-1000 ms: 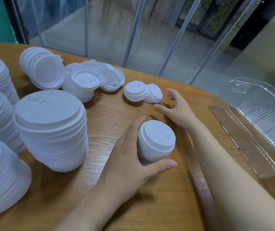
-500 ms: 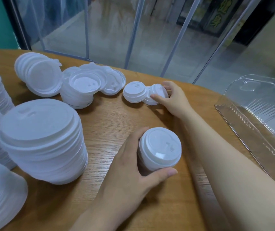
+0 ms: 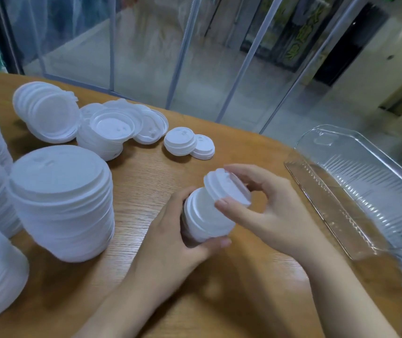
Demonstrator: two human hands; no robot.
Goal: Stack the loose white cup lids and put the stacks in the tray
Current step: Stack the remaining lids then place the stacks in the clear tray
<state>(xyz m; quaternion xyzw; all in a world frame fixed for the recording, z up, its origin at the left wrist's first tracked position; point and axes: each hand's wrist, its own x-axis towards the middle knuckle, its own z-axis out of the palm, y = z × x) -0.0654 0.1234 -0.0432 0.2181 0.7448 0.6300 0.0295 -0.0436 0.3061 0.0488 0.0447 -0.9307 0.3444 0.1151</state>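
Gripped in the left hand (image 3: 170,242), a small stack of lids (image 3: 205,220) sits at frame center on the table (image 3: 244,301); the right hand (image 3: 275,211) pinches one lid (image 3: 226,189), tilted, apparently touching the stack's top. Large lid stacks (image 3: 61,203) fill the left, the clear tray (image 3: 356,191) lies right, and two loose small lids (image 3: 189,146) rest above center.

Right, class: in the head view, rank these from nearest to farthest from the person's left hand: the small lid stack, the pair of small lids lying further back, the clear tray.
From the left hand:
1. Small lid stack, gripped by that hand, centre of table.
2. Pair of small lids, behind it, towards the glass.
3. Clear tray, far right, beyond the right hand.
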